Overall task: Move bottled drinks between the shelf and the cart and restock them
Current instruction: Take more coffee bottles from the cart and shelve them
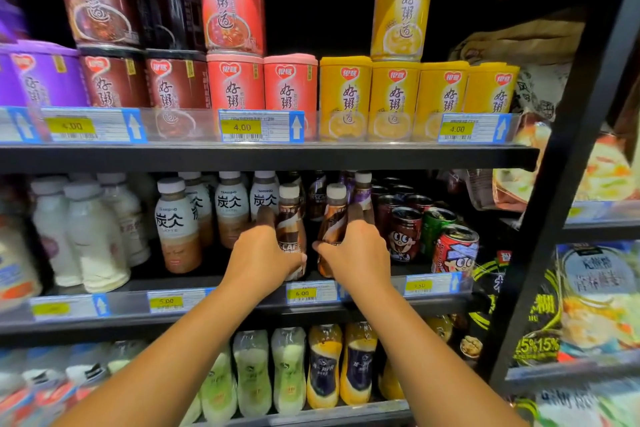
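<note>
Two brown coffee bottles with white caps stand at the front of the middle shelf. My left hand is wrapped around the left coffee bottle. My right hand grips the right coffee bottle. Both bottles are upright and rest on the shelf above the 6.00 price tag. More coffee bottles stand behind them in the dark back of the shelf.
Latte bottles and white milk bottles stand to the left; drink cans to the right. Porridge cans fill the upper shelf, green and yellow bottles the lower one. A black upright separates a shelf of packaged food.
</note>
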### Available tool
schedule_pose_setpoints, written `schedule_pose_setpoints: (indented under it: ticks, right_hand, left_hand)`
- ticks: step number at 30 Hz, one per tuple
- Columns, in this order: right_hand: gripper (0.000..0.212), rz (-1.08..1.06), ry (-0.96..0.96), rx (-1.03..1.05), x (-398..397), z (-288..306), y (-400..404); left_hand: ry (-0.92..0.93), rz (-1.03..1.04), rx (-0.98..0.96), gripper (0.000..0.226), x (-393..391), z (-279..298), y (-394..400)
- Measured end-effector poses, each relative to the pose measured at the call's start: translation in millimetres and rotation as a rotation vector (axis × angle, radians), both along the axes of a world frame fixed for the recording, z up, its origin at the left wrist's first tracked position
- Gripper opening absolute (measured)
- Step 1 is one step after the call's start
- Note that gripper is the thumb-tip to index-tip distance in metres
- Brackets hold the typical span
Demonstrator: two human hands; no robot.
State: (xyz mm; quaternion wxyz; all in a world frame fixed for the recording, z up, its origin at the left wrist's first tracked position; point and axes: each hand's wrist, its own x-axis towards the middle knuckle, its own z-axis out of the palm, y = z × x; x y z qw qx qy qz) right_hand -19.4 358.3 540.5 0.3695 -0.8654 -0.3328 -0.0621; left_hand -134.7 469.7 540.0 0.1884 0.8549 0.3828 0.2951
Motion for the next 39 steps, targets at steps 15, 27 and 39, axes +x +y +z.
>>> schedule_pose_setpoints:
  ticks: [15, 27, 39]
  right_hand:
    - [0.028, -0.012, -0.074, -0.083, 12, 3, -11]
    - [0.021, -0.041, -0.022, -0.166, 49, 23, 53]
    - [0.023, -0.064, -0.082, -0.130, 53, 17, 80]
  left_hand:
    - [-0.010, -0.125, 0.025, 0.032, -8, 4, 20]
    - [0.015, -0.061, 0.125, 0.038, 67, 11, 57]
    - [0.014, 0.006, 0.212, 0.018, 86, 4, 69]
